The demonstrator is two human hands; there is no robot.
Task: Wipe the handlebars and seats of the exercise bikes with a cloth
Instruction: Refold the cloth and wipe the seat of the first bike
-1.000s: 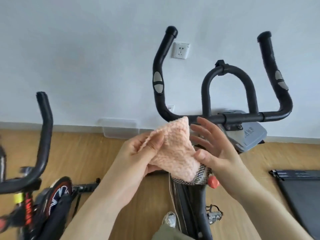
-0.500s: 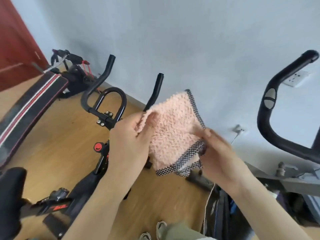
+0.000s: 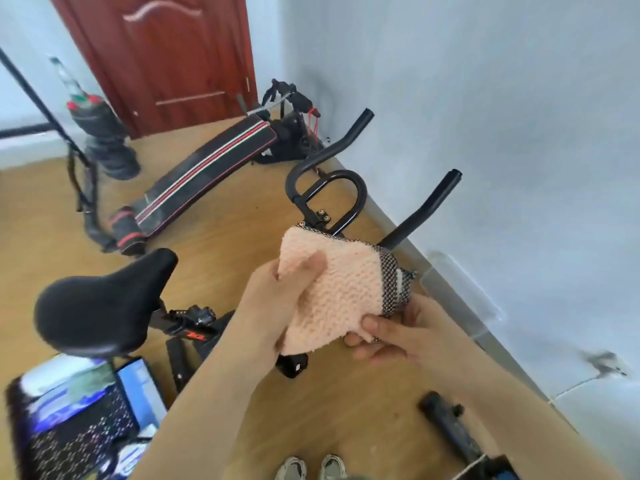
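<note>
Cloth [image 3: 341, 296] pink, checked edge, in front of handlebars [image 3: 346, 181]; left hand [image 3: 273, 306] grips left side, right hand [image 3: 391, 336] pinches lower edge. Seat [image 3: 100, 306] well left of handlebars.

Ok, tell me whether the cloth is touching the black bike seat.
No, the left hand and right hand hold the cloth up, clear to the right of the seat.

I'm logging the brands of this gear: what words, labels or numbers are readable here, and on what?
No text here reads clearly.
Red mark on the bike frame: lettering, too blurred to read.
Laptop: screen and keys blurred, unreadable.
Bottle by the door: label too small to read.
</note>
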